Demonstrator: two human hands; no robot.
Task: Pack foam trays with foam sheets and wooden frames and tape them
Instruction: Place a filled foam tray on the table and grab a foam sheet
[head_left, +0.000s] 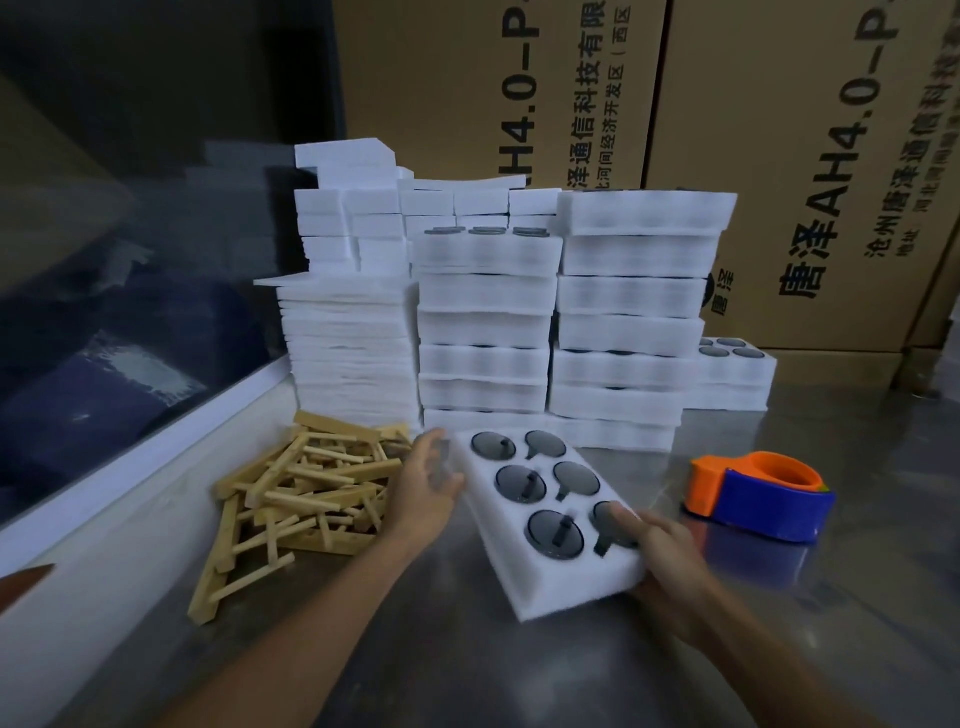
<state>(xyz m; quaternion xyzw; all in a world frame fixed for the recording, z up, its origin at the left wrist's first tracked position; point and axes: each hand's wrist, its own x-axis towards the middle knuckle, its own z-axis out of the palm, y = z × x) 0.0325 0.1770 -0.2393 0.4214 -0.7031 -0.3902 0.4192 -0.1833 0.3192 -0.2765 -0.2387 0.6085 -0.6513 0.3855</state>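
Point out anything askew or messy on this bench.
The foam tray under both hands sits turned at an angle to the neat stacks behind. The wooden frames lie in a jumbled, criss-crossed heap on the left.

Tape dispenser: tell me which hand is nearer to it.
Right. The right hand grips the near right corner of the foam tray, just left of the tape dispenser. The left hand is at the tray's far left side, beside the wooden frames.
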